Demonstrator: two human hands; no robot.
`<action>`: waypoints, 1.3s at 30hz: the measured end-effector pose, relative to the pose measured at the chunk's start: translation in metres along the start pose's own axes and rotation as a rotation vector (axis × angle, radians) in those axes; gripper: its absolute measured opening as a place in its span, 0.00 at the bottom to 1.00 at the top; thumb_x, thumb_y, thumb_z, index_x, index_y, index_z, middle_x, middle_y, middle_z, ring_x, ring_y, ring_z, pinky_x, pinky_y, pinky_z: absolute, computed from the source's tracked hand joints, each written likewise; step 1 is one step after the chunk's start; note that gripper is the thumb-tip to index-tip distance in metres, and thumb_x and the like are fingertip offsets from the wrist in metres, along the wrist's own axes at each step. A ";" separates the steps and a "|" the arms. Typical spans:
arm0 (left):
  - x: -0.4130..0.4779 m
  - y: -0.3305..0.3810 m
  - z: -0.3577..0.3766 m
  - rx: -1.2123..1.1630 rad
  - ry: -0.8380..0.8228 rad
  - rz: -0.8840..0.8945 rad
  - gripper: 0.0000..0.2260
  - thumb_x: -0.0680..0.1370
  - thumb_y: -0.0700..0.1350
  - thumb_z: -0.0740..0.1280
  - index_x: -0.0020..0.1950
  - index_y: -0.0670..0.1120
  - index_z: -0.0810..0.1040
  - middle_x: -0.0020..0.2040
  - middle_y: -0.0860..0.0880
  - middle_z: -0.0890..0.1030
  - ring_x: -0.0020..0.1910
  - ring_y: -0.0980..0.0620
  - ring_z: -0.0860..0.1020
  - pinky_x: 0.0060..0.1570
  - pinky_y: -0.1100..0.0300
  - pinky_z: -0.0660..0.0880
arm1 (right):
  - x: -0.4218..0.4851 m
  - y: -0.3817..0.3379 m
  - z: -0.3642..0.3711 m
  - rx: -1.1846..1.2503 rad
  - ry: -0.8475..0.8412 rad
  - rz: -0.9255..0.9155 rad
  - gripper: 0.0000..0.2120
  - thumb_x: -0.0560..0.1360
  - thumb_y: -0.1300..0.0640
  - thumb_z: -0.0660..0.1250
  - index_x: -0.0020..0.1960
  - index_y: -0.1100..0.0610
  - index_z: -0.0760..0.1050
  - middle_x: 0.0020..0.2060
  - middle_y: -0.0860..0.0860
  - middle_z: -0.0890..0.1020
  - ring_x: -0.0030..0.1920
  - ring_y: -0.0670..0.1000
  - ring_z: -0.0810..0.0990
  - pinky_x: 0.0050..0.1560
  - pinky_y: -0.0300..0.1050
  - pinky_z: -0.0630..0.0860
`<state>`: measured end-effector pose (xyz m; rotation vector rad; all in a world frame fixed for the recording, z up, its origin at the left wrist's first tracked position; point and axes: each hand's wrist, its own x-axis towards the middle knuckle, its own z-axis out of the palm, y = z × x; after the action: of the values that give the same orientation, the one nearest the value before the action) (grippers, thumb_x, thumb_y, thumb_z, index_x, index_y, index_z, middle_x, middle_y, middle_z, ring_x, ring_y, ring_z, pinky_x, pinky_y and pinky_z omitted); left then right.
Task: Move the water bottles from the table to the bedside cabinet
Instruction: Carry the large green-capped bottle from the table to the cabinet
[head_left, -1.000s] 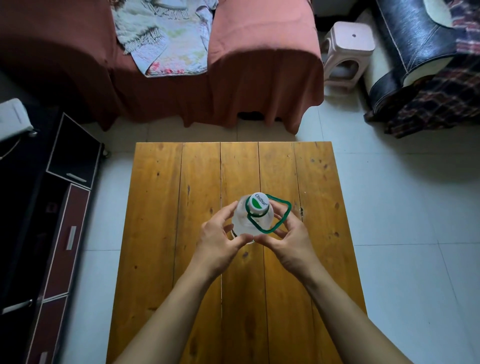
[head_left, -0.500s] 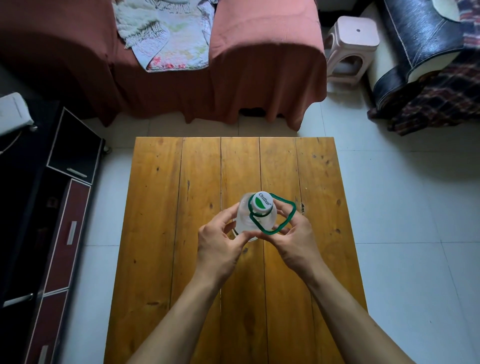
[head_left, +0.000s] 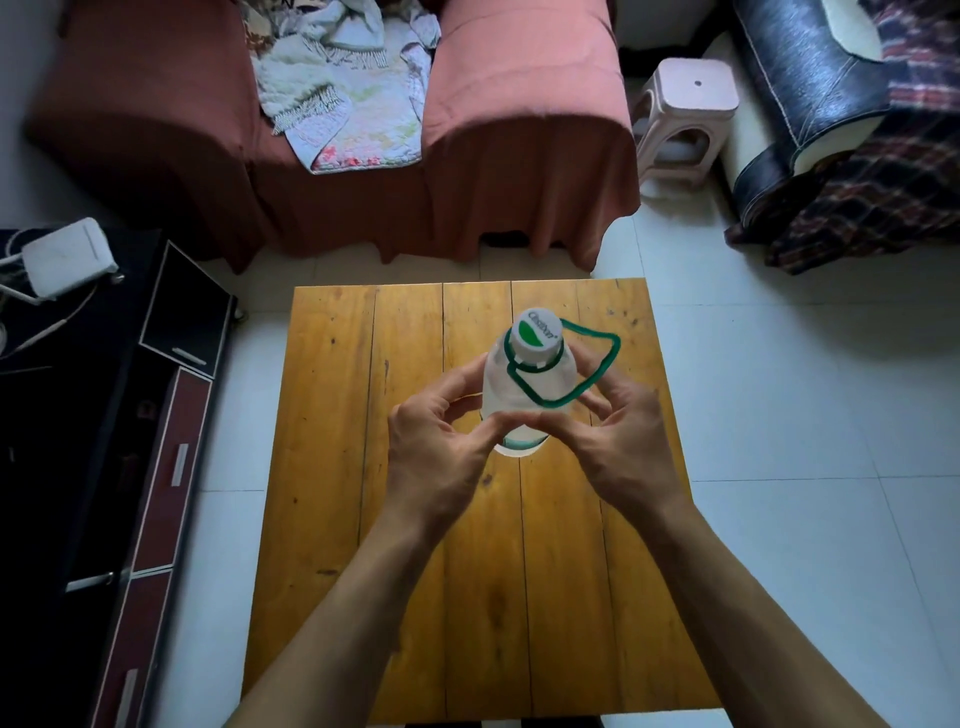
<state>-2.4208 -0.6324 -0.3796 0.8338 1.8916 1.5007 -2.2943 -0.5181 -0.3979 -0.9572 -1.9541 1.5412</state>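
Head view shows both hands, left hand (head_left: 436, 457) and right hand (head_left: 623, 447), clasped around a bottle (head_left: 524, 395) above the table (head_left: 332, 467). Pickup looks underway. Next it needs carrying to the cabinet.

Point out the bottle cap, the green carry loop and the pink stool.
bottle cap (head_left: 535, 335), head view, centre of the white top
green carry loop (head_left: 609, 358), head view, its right bend
pink stool (head_left: 693, 85), head view, seat top
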 end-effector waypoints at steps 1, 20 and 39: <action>-0.003 0.011 -0.001 0.000 -0.004 0.020 0.28 0.71 0.52 0.75 0.69 0.46 0.76 0.63 0.52 0.82 0.61 0.56 0.81 0.55 0.51 0.82 | -0.004 -0.012 -0.005 0.007 0.014 -0.014 0.32 0.69 0.47 0.77 0.72 0.50 0.74 0.66 0.45 0.81 0.68 0.44 0.77 0.66 0.40 0.75; -0.089 0.168 0.068 0.031 -0.578 0.453 0.23 0.71 0.52 0.75 0.65 0.48 0.80 0.57 0.53 0.84 0.53 0.55 0.83 0.51 0.54 0.82 | -0.200 -0.135 -0.097 0.051 0.712 -0.040 0.28 0.69 0.47 0.75 0.68 0.50 0.77 0.62 0.41 0.84 0.63 0.44 0.82 0.62 0.44 0.80; -0.319 0.225 0.280 0.087 -1.189 0.555 0.18 0.73 0.51 0.73 0.63 0.52 0.81 0.54 0.58 0.84 0.50 0.57 0.83 0.53 0.59 0.81 | -0.488 -0.110 -0.222 -0.004 1.362 0.100 0.21 0.72 0.52 0.77 0.63 0.43 0.79 0.59 0.37 0.84 0.62 0.42 0.82 0.65 0.46 0.79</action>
<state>-1.9781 -0.6658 -0.1966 1.8497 0.8441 0.7824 -1.8435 -0.7623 -0.2071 -1.5216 -0.9012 0.5233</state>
